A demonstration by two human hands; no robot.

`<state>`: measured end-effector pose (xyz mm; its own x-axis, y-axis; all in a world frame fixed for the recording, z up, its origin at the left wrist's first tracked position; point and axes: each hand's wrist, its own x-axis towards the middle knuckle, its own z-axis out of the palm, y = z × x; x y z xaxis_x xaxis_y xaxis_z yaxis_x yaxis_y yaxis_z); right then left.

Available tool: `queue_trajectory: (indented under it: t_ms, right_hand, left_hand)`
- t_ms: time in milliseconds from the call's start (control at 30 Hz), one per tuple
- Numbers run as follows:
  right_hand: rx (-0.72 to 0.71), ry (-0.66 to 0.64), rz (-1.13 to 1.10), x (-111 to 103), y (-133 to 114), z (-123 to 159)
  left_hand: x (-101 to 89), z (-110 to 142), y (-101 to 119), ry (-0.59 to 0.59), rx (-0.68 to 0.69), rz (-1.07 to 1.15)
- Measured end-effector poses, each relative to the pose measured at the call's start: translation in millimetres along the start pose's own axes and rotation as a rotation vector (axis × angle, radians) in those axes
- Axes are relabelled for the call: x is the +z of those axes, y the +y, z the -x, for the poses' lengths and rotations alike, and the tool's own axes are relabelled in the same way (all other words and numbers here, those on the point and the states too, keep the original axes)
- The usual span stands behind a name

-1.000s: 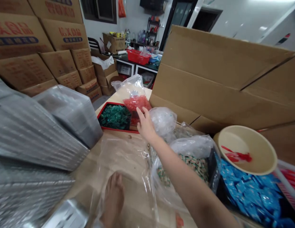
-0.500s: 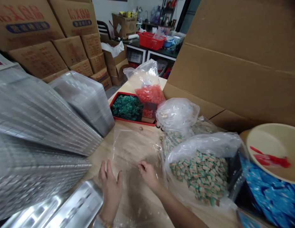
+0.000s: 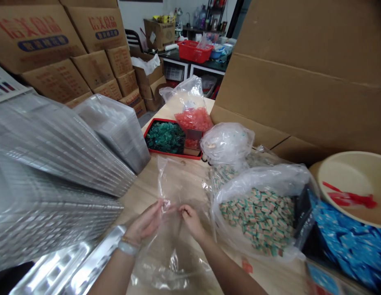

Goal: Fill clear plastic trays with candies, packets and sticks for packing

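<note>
Clear polythene bag lies slack on the bench, its mouth drawn up between the hands, which are close together and pinching the film. The left hand, palm turned upward and with a pale band and a thin gold bracelet at the wrist, grips one fold; the curled fingers of the right hand clamp another just beside it. The pale wooden bench carries everything nearby. To the right stands a large open clear bag of cream-and-green wrapped sweets, with a knotted clear bag of similar sweets behind it. Farther along sits a red-rimmed tray of dark green pieces, touching a clear bag of red pieces. Tall stacks of clear plastic trays lean along the left side. At the right are a round cream plastic basin holding red strips and a heap of blue wrapped sweets. A large brown cardboard sheet rises behind them, while stacked cardboard cartons with red lettering fill the back left. A red plastic basket sits on a dark counter beyond.
</note>
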<state>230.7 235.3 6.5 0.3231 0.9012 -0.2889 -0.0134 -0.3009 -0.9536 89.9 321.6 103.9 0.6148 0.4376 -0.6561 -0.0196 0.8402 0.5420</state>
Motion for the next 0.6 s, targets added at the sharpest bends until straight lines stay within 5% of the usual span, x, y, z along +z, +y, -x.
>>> queue_trajectory:
  t_ms: [167,367,600]
  right_hand:
    - [0.027,0.018,-0.041,-0.9,1.2,1.3]
    - [-0.139,0.090,0.153,11.2,-9.4,18.6]
    - [-0.188,0.107,0.435,19.2,-17.3,15.3]
  left_hand:
    - [1.0,-11.4,-8.7,0.019,-0.090,-0.027]
    - [-3.4,-15.2,-26.1,-0.032,-0.010,-0.003]
    - [21.2,-10.1,-23.9,0.112,-0.050,0.048]
